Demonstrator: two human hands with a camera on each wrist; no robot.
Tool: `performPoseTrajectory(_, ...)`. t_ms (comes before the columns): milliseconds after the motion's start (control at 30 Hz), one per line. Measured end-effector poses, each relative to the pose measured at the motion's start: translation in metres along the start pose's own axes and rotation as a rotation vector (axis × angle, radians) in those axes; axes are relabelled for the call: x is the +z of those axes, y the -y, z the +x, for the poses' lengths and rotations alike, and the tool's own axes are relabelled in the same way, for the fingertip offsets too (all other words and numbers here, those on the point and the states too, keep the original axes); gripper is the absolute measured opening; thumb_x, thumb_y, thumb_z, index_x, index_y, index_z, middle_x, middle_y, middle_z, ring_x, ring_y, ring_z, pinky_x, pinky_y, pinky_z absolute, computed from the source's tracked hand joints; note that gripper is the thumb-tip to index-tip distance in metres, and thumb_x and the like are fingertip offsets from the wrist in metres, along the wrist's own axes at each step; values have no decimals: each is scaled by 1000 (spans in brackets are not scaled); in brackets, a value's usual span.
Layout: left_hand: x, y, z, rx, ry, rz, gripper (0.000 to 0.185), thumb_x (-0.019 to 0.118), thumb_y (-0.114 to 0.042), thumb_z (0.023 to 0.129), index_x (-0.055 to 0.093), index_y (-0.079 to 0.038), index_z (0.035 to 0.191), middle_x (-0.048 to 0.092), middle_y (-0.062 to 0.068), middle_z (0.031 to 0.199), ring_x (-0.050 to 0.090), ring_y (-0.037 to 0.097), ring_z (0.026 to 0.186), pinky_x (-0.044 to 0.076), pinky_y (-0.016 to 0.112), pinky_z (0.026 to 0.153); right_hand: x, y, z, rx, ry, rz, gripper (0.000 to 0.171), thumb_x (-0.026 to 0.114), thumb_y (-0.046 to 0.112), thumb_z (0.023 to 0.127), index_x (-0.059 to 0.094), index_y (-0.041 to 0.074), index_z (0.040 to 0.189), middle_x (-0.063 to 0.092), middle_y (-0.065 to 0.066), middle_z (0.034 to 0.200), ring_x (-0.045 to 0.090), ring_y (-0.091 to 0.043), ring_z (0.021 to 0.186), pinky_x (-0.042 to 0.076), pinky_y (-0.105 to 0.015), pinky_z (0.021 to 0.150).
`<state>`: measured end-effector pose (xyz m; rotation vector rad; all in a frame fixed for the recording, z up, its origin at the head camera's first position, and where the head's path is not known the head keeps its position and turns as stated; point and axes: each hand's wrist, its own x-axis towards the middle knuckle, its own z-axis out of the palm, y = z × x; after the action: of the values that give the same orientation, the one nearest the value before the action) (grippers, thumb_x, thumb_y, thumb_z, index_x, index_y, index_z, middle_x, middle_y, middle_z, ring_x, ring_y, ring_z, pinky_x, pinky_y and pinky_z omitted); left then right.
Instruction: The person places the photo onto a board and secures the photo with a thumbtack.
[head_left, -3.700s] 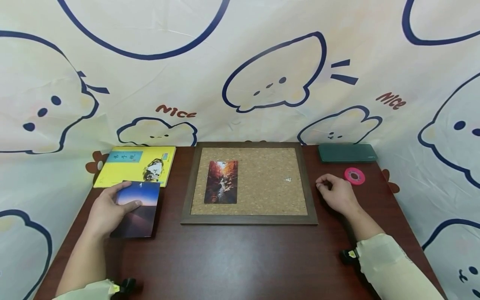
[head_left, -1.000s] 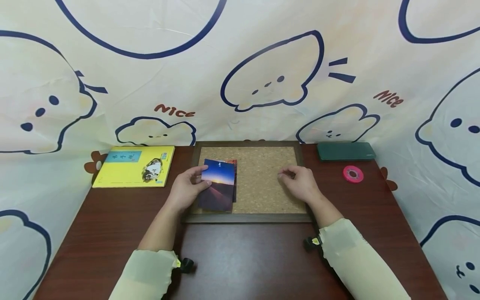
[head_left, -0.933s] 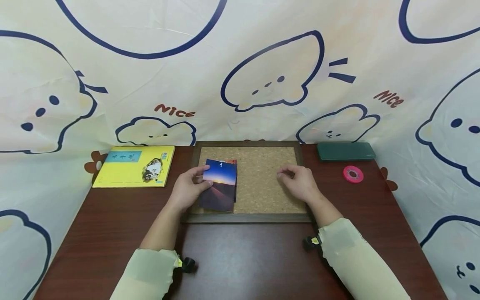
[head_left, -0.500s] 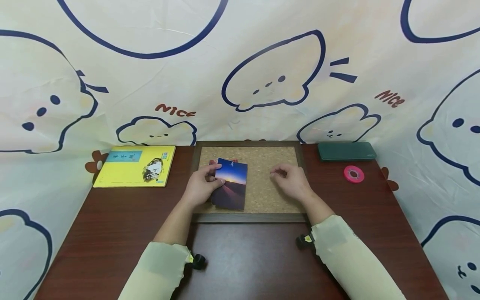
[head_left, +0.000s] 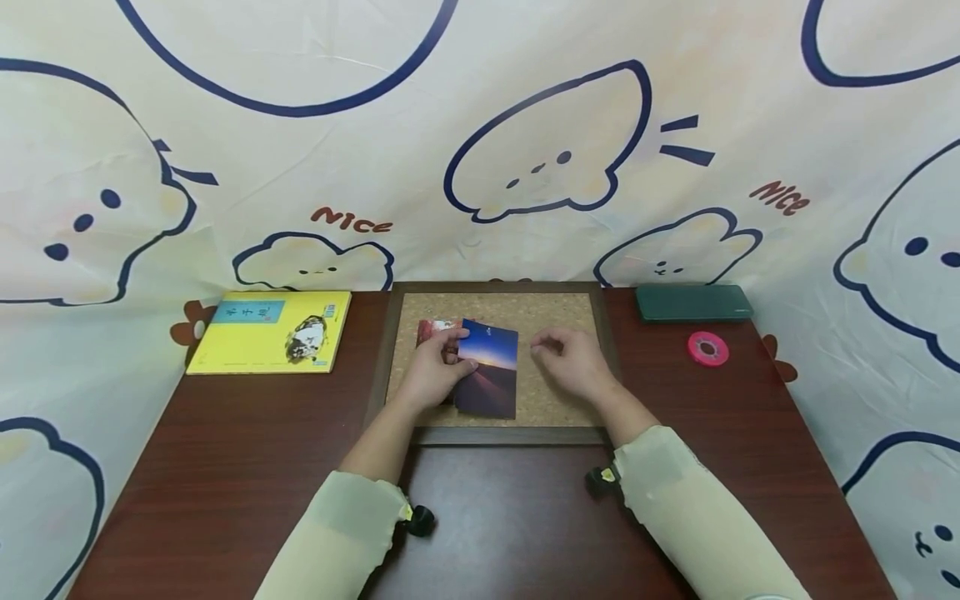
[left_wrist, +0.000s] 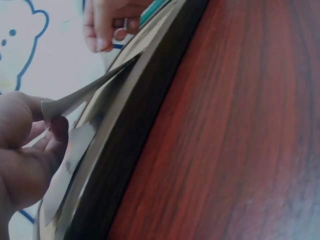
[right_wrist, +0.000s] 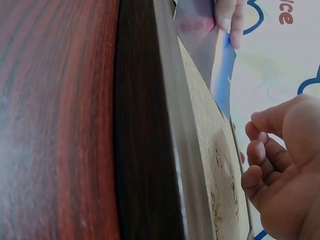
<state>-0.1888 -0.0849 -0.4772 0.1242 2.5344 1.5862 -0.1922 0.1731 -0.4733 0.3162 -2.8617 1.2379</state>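
Note:
My left hand [head_left: 435, 371] pinches the left edge of a photo card [head_left: 489, 379] with a blue sunset sky and a dark road. The card is held tilted over the cork board [head_left: 540, 312], as the left wrist view shows. Behind it, a red autumn-forest picture [head_left: 431, 332] lies on the board, partly covered by hand and card. My right hand [head_left: 573, 362] hovers over the board's right half, beside the card's right edge. In the right wrist view its thumb and index fingertips [right_wrist: 257, 117] come together; I cannot tell whether they pinch something small.
The board's dark wooden frame [head_left: 502, 436] rests on the brown table [head_left: 247, 467]. A yellow book [head_left: 262, 350] lies at the back left. At the back right are a green case [head_left: 693, 303] and a pink ring-shaped object [head_left: 707, 348]. A printed curtain [head_left: 420, 167] stands behind.
My left hand has brought the sunset card from beside the book onto the board, then rightward past the forest picture. My right hand has moved left over the board, covering where small white bits lay.

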Motion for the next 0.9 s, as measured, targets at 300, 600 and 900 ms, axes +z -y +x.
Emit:
performPoseTrajectory(300, 21, -7, 5, 38, -24, 145, 49, 78, -20, 81, 62, -14, 127, 64, 4, 102, 59, 15, 78, 48, 29, 62, 10, 4, 6, 36, 18, -39, 9, 65, 27, 92, 71, 24, 98, 69, 7, 95, 61, -13, 83, 50, -35, 73)
performPoseTrajectory(600, 36, -13, 13, 98, -51, 248, 50, 79, -22, 79, 63, -9, 125, 57, 2, 83, 54, 14, 68, 45, 28, 59, 13, 6, 17, 28, 15, -70, 11, 64, 27, 92, 71, 22, 99, 69, 4, 96, 62, -14, 84, 50, -35, 73)
performPoseTrajectory(900, 46, -15, 18, 113, -85, 327, 51, 79, -23, 79, 63, -8, 124, 57, 9, 102, 53, 17, 74, 45, 33, 70, 13, 6, 33, 10, 27, -127, 14, 63, 24, 93, 72, 18, 100, 71, 0, 98, 63, -16, 85, 51, -36, 74)
